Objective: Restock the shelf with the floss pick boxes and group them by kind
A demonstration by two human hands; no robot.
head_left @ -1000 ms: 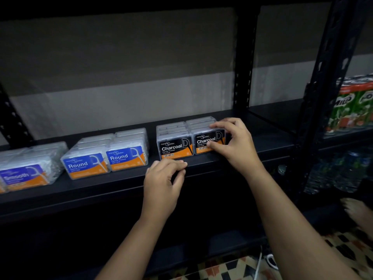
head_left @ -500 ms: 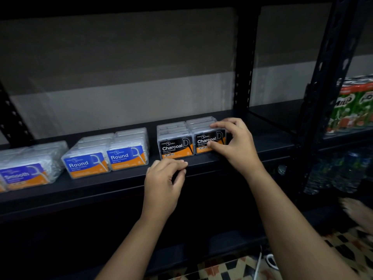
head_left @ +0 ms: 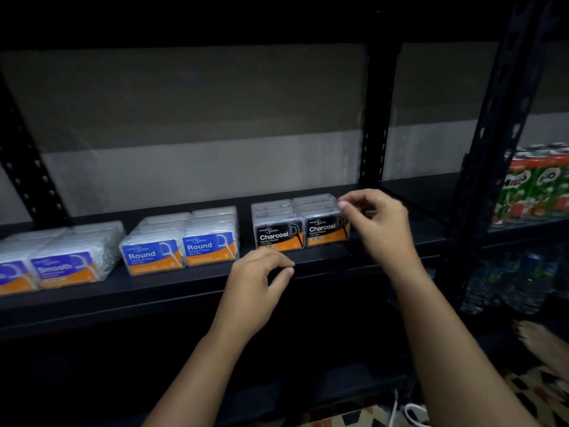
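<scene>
And here are the Charcoal boxes, two columns side by side on the black shelf, black-and-orange labels facing out, rows running back toward the wall. The front pair sits close to the shelf's front edge, the two boxes touching each other.

To their left, a small gap, then the Round boxes, blue-and-orange labels, again two columns deep. Further left, near the picture's edge, the Smooth boxes, a touch blurred but the label reads. Three kinds, three separate blocks along one shelf.

Now the hands. The right hand hovers at the right end of the Charcoal block, fingers curled, thumb and forefinger tips drawn toward each other just above the top right corner of the front right box. Whether those tips touch the box, I cannot tell; motion blur smears that edge. Nothing sits visibly between them.

The left hand is lower, in front of the shelf's front edge below the left Charcoal box, fingers loosely curled with thumb and forefinger near each other, holding nothing. It stands apart from the boxes.

Out to the right, past a black perforated upright, a neighbouring shelf carries green Milo cartons, and below them clear water bottles. A bare foot shows at lower right over a patterned tile floor, and a white cable lies at the bottom.
</scene>
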